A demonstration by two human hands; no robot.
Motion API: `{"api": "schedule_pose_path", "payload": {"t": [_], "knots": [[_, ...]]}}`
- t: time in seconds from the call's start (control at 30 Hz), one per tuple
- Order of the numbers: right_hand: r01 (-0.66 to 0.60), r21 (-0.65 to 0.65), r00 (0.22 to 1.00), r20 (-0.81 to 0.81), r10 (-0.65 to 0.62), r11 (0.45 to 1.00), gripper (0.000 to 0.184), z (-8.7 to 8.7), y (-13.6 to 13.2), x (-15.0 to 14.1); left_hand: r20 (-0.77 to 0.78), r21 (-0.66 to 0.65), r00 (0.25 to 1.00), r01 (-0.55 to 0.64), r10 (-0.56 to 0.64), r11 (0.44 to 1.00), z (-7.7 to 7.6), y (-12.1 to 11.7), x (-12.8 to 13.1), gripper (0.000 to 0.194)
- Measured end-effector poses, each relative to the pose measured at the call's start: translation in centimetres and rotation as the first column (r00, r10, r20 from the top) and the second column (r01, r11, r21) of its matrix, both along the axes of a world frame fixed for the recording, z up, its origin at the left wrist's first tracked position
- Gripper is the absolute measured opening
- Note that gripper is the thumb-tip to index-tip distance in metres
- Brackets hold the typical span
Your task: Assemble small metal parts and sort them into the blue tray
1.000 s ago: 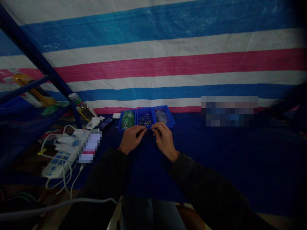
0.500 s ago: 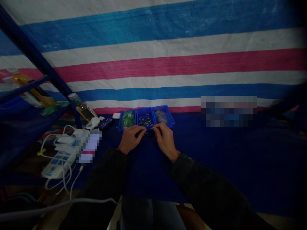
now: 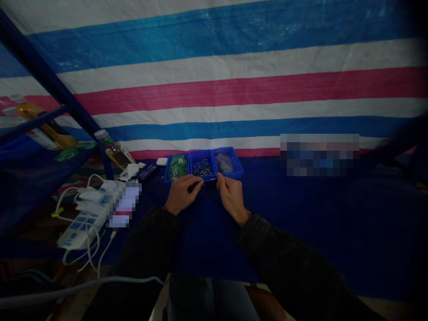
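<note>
Left hand (image 3: 182, 192): pinched, can't tell on what
Right hand (image 3: 233, 195): same
Blue plastic three-compartment tray (image 3: 201, 156): just beyond hands

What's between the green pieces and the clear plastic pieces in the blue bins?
The middle blue bin, holding small metallic pieces, lies between the green pieces and the clear plastic pieces; the head view shows it.

thin held piece (image 3: 210, 179) too small to identify, pixelated slab (image 3: 125, 205), pixelated item (image 3: 319, 156), cable (image 3: 110, 280) cut off left
</note>
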State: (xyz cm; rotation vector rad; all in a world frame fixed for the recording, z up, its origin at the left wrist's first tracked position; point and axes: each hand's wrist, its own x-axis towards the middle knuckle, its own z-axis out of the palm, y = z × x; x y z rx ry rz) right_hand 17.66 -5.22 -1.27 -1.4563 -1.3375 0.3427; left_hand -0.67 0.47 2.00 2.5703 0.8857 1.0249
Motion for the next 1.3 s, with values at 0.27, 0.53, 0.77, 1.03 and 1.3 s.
{"api": "schedule_pose_path", "payload": {"t": [0.27, 0.53, 0.77, 1.03, 1.3], "knots": [[-0.121, -0.054, 0.986, 0.105, 0.126, 0.991, 0.038, -0.2, 0.4, -0.2, 0.151, 0.012, 0.931, -0.338, 0.332, 0.941, -0.8, 0.9, -0.1, 0.02], [-0.238, -0.232, 0.881, 0.357, 0.31, 0.943, 0.007, -1.1, 0.5, -0.6, 0.095, -0.031, 0.932, -0.349, 0.35, 0.937, -0.7, 0.5, 0.2, 0.016], [-0.364, -0.284, 0.702, 0.542, 0.462, 0.887, 0.022, 0.7, -0.2, -2.0, 0.198, -0.038, 0.908, -0.369, 0.369, 0.929, -0.4, 0.7, -0.2, 0.016], [-0.405, -0.391, 0.512, 0.652, 0.559, 0.826, 0.032, 1.9, -0.2, -3.2, 0.168, -0.012, 0.936, -0.312, 0.31, 0.95, -0.5, 0.7, -0.3, 0.016], [-0.425, -0.393, 0.511, 0.64, 0.574, 0.816, 0.028, 1.5, 0.1, -3.0, 0.148, 0.009, 0.957, -0.254, 0.25, 0.967, -0.9, 0.7, -0.4, 0.016]]}}
